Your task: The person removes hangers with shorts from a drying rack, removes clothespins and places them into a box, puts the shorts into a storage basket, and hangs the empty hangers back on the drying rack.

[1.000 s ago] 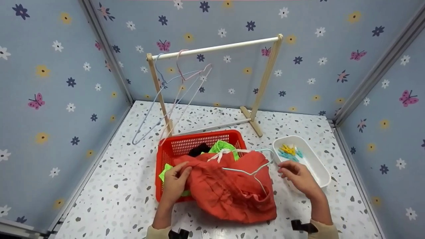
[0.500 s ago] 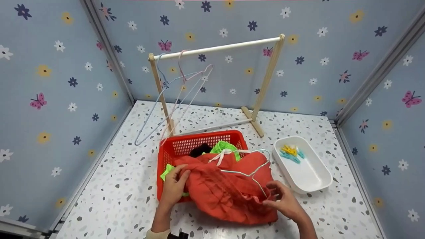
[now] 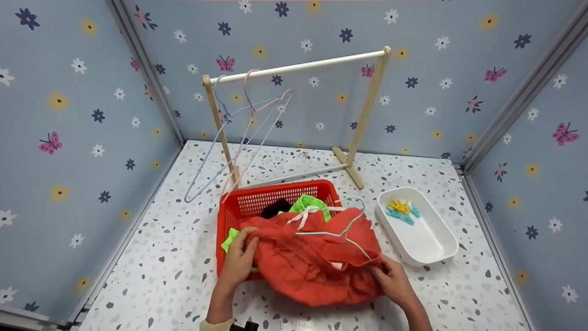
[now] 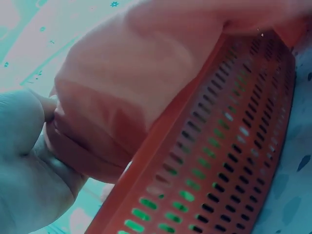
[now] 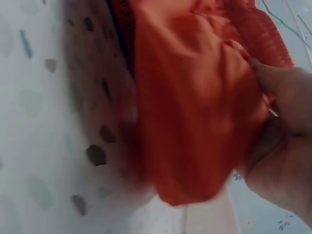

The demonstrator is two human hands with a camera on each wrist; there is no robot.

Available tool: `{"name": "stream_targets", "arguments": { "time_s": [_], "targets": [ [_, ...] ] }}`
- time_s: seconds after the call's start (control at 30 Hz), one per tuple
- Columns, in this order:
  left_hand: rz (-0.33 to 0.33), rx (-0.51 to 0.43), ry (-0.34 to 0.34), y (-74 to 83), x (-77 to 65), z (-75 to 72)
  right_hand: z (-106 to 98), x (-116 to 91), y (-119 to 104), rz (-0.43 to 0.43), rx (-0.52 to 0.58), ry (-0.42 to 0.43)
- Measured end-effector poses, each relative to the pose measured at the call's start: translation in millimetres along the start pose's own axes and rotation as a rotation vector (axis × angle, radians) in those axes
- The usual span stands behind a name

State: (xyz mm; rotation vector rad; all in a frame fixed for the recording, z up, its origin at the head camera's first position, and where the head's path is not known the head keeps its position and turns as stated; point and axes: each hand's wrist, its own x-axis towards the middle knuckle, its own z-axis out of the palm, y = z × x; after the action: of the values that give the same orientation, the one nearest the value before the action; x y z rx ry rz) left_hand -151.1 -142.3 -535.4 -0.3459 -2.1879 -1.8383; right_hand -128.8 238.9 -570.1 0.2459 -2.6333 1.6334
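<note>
A red garment (image 3: 312,271) with a gathered edge spreads over the front of the red basket (image 3: 223,257). A pale blue wire hanger (image 3: 351,230) lies on it, its hook up and its right arm dipping into the garment's opening. My left hand (image 3: 239,257) pinches the garment's left side; in the left wrist view the cloth (image 4: 131,73) bulges beside the basket's slotted wall. My right hand (image 3: 392,280) grips the gathered edge by the hanger's right end; the right wrist view shows thumb and fingers on the cloth (image 5: 195,107). A white tie (image 3: 305,215) lies behind.
Behind the basket stands a wooden rack (image 3: 298,67) with a blue hanger (image 3: 202,165) and a pink hanger (image 3: 248,101). At right is a white tray (image 3: 436,239) with yellow and teal clothespins (image 3: 399,212). Green cloth (image 3: 312,202) and black cloth (image 3: 275,208) lie in the basket.
My right hand has come from beside the tray to the garment's right edge and taken hold of it. The hanger has shifted slightly left. My left hand keeps its hold.
</note>
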Motion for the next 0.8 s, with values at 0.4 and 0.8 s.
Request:
{"name": "stream_targets", "arguments": {
  "time_s": [0.4, 0.8],
  "targets": [
    [0.286, 0.683, 0.118, 6.4, 2.8, -5.7, -12, 29, -67, -0.521, -0.103, 0.297],
    [0.351, 0.815, 0.216, 28.4, 20.1, 5.1, -20, 72, -63, -0.606, -0.110, 0.332]
  ]
}}
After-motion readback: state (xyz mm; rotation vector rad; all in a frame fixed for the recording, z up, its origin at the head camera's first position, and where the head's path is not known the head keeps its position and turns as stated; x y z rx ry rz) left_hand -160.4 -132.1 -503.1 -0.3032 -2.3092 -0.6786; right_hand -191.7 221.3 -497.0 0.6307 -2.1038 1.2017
